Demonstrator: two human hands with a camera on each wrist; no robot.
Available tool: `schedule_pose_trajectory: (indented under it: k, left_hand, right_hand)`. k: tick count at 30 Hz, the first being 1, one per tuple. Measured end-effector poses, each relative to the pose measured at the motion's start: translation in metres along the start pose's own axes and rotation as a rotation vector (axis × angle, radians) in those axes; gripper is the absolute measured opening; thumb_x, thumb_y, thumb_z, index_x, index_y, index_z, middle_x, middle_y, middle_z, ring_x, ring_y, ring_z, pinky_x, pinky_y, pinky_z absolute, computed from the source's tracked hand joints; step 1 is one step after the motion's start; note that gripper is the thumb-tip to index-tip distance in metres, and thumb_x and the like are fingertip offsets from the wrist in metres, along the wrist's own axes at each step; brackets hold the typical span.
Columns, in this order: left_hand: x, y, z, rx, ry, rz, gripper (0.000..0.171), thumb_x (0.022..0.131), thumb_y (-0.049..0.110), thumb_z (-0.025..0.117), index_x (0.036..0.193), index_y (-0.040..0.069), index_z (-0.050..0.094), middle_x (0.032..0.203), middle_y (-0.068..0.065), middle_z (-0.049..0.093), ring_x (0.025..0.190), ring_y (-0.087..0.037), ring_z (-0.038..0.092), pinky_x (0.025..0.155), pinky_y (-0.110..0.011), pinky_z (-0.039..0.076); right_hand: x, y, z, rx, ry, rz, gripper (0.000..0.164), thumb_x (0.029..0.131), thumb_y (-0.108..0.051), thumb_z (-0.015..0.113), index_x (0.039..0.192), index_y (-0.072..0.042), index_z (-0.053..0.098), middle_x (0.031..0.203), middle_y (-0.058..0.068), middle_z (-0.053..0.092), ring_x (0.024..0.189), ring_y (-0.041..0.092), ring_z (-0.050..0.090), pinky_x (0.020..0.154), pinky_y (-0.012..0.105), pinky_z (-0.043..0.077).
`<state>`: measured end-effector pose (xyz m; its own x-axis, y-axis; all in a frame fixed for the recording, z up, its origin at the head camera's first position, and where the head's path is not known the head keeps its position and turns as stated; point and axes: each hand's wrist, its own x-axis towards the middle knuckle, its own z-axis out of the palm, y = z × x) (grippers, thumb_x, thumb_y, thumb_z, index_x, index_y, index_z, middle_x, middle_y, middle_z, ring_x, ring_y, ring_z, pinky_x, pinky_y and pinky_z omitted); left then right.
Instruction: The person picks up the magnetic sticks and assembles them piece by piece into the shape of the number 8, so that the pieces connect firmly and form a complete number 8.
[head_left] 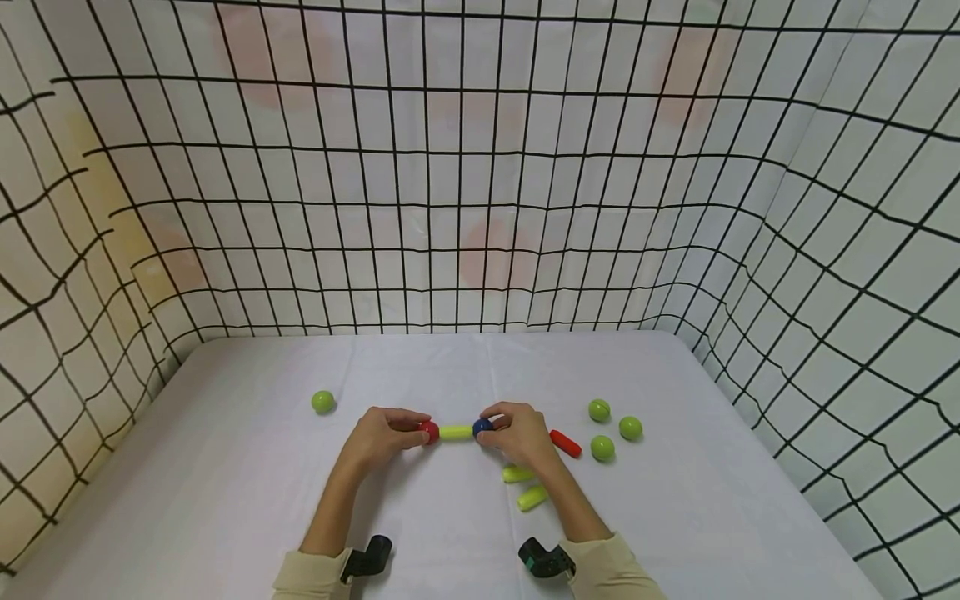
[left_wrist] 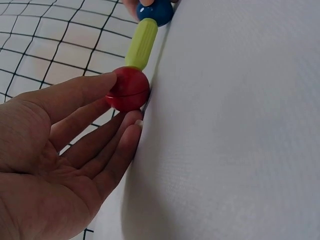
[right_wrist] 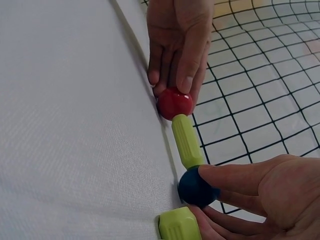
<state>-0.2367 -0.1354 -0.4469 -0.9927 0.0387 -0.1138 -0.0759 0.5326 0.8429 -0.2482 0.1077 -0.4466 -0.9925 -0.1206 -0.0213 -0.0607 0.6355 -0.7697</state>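
Note:
A yellow-green ridged rod (head_left: 455, 432) joins a red ball (left_wrist: 129, 89) at its left end to a blue ball (right_wrist: 198, 186) at its right end. My left hand (head_left: 383, 439) pinches the red ball between thumb and fingers. On the other side, my right hand (head_left: 522, 433) pinches the blue ball the same way. The piece lies level, low over the white cloth. Under my right wrist, two more yellow-green rods, an upper one (head_left: 517, 474) and a lower one (head_left: 532, 498), lie partly hidden by the forearm. A red rod (head_left: 566, 443) lies just right of that hand.
Three green balls (head_left: 602, 448) sit to the right of the red rod. Another green ball (head_left: 322, 402) is alone at the back left. Black netting (head_left: 465, 208) over white walls encloses the back and sides of the white-covered table (head_left: 247, 467).

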Motion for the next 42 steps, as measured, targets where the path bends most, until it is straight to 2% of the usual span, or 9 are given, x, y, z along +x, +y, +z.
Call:
schedule_pose_trajectory:
  k: [8,16,23,28,35,42]
  left_hand:
    - [0.001,-0.002,-0.001,0.002,-0.004,-0.008,0.025,0.087,0.026,0.080,0.111,0.021,0.080,0.109,0.000,0.076,0.106,-0.020,0.062,0.085,-0.037,0.050]
    - [0.003,-0.004,-0.001,-0.004,-0.002,-0.010,0.025,0.086,0.026,0.081,0.111,0.022,0.080,0.110,-0.001,0.076,0.104,-0.019,0.062,0.079,-0.030,0.048]
    - [0.003,-0.003,0.001,-0.026,0.007,-0.020,0.025,0.087,0.024,0.080,0.112,0.019,0.080,0.107,-0.003,0.077,0.090,-0.016,0.066,0.074,-0.028,0.049]
    - [0.004,-0.002,0.002,-0.035,0.013,-0.019,0.025,0.088,0.023,0.079,0.113,0.018,0.079,0.108,-0.005,0.077,0.088,-0.015,0.066,0.074,-0.028,0.050]
    - [0.004,-0.003,0.002,-0.032,0.016,-0.017,0.026,0.089,0.023,0.078,0.114,0.018,0.079,0.108,-0.005,0.077,0.085,-0.015,0.066,0.072,-0.027,0.049]
    - [0.004,-0.002,0.002,-0.025,0.011,-0.023,0.027,0.088,0.023,0.079,0.115,0.017,0.079,0.109,-0.005,0.076,0.086,-0.015,0.067,0.074,-0.028,0.051]
  right_hand:
    - [0.001,0.000,-0.001,-0.003,-0.009,0.000,0.030,0.084,-0.019,0.082,0.113,-0.014,0.075,0.103,0.010,0.074,0.090,0.020,0.069,0.074,0.033,0.056]
    - [0.000,-0.001,-0.015,0.044,0.017,-0.009,0.032,0.086,-0.017,0.080,0.117,-0.010,0.074,0.106,0.014,0.076,0.076,0.020,0.073,0.067,0.031,0.056]
    - [0.001,0.002,-0.039,-0.020,0.090,-0.008,0.031,0.087,-0.021,0.080,0.116,-0.012,0.075,0.105,0.011,0.076,0.089,0.022,0.072,0.074,0.036,0.057]
    - [0.003,0.009,-0.050,-0.039,0.140,0.024,0.032,0.089,-0.023,0.078,0.118,-0.011,0.074,0.106,0.011,0.075,0.093,0.025,0.069,0.075,0.037,0.056]
    - [0.010,0.019,-0.042,-0.074,0.178,-0.007,0.032,0.088,-0.024,0.078,0.115,-0.008,0.075,0.099,0.012,0.076,0.088,0.025,0.070,0.075,0.038,0.057]
    - [0.011,0.024,-0.036,-0.116,0.202,0.015,0.035,0.087,-0.025,0.079,0.116,-0.006,0.073,0.099,0.015,0.075,0.085,0.026,0.070,0.072,0.039,0.057]
